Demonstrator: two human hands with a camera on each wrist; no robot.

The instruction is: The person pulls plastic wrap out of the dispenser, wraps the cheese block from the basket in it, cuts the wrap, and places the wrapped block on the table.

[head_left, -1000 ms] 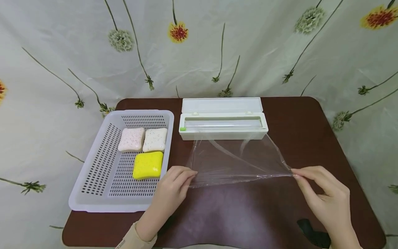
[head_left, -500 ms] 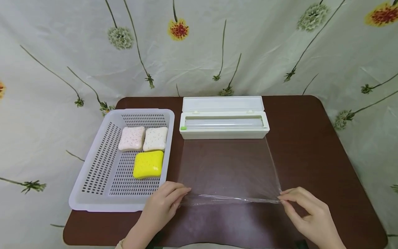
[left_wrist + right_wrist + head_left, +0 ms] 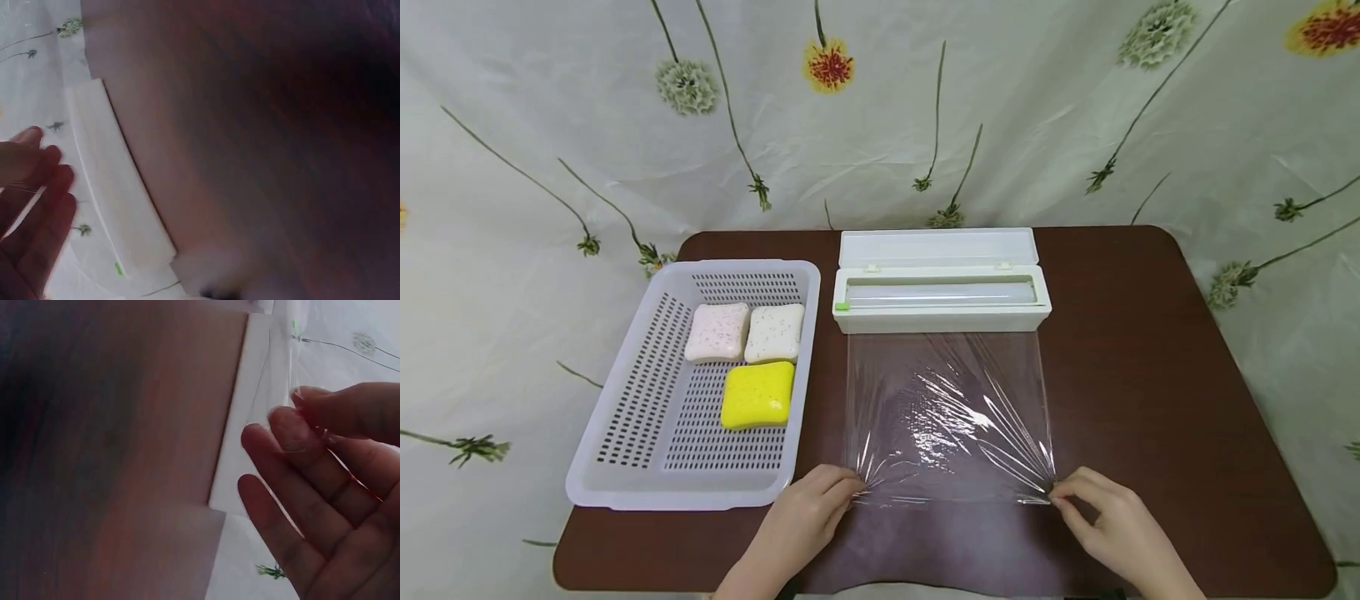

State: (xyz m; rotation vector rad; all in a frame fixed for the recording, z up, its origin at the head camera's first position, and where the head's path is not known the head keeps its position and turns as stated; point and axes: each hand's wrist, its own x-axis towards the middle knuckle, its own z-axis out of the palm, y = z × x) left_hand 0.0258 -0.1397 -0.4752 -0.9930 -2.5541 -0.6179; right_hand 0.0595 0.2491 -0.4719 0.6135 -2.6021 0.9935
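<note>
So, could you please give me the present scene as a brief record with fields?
Left hand: pinches near left corner of the film
Right hand: pinches near right corner of the film
Film: clear, creased, runs from the front of the box toward the person
Box: white, lid open, at the table's far side
Basket: left of the box; holds pink bar, white bar, yellow bar
</note>
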